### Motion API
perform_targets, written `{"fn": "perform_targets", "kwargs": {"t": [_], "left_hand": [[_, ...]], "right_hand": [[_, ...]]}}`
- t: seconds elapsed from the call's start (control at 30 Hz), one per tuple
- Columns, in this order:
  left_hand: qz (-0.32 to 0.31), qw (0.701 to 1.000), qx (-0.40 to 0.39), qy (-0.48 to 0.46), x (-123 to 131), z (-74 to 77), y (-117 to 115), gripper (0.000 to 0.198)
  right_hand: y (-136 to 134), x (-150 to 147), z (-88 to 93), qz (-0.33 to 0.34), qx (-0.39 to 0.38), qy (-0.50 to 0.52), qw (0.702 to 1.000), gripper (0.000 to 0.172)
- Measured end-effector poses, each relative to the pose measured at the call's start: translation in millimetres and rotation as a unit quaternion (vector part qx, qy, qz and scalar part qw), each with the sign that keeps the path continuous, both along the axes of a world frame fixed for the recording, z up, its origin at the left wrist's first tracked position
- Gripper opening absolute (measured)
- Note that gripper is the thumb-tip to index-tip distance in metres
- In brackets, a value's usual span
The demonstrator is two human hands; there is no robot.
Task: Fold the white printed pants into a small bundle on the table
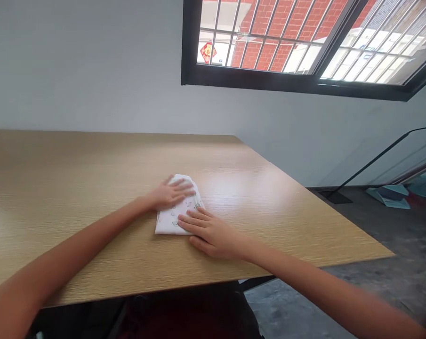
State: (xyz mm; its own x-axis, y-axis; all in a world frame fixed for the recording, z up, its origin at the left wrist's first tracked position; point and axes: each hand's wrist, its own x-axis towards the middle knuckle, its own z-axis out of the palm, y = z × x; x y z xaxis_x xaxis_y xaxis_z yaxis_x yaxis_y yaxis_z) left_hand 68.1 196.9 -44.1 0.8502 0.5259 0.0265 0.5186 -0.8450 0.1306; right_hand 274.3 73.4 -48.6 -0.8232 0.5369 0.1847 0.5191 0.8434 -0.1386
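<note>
A light wooden table (75,188) carries 1 folded white cloth (170,217), lying flat under the fingers (184,188) of both hands.

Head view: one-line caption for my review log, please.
Both hands, left hand and right hand, press flat on a folded white patterned cloth lying on a wooden table beneath a barred window.
</note>
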Motion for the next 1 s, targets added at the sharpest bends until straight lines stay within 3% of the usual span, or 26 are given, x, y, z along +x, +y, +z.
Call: {"fn": "perform_targets", "kwargs": {"t": [0.1,0.2,0.3,0.4,0.5,0.6,0.67,0.83,1.0], "left_hand": [[0.123,0.990,0.068,0.006,-1.9,-7.7,44.4,0.043],[0.187,0.975,0.114,-0.021,-6.5,-13.9,57.4,0.044],[0.188,0.967,0.165,-0.059,-11.3,-14.1,35.8,0.047],[0.144,0.972,0.172,-0.072,-14.6,-9.0,-6.6,0.049],[0.077,0.986,0.133,-0.066,-17.0,-3.9,-51.3,0.053],[0.030,0.996,0.074,-0.037,-21.1,-3.4,-82.0,0.065],[0.027,0.997,0.062,-0.033,-24.9,-4.9,-91.8,0.069],[0.048,0.990,0.088,-0.098,-31.1,-6.6,-93.6,0.055],[0.015,0.982,0.144,-0.124,-29.6,-8.6,-90.6,0.021]], "right_hand": [[-9.6,2.3,4.2,-0.003,-0.037,-0.008,0.999,0.044],[-19.1,4.5,9.0,-0.007,-0.055,-0.001,0.998,0.043],[-19.2,6.6,9.9,0.001,-0.055,0.016,0.998,0.041],[-8.4,7.9,9.9,-0.026,-0.030,0.048,0.998,0.050],[4.6,8.6,12.2,-0.078,0.009,0.046,0.996,0.063],[12.1,9.3,14.9,-0.072,0.011,0.036,0.997,0.064],[13.4,9.8,14.8,-0.067,0.005,0.039,0.997,0.056],[12.9,12.9,6.9,-0.100,0.020,0.049,0.994,0.045],[14.0,16.5,2.1,-0.092,0.050,0.054,0.993,0.021]]}}
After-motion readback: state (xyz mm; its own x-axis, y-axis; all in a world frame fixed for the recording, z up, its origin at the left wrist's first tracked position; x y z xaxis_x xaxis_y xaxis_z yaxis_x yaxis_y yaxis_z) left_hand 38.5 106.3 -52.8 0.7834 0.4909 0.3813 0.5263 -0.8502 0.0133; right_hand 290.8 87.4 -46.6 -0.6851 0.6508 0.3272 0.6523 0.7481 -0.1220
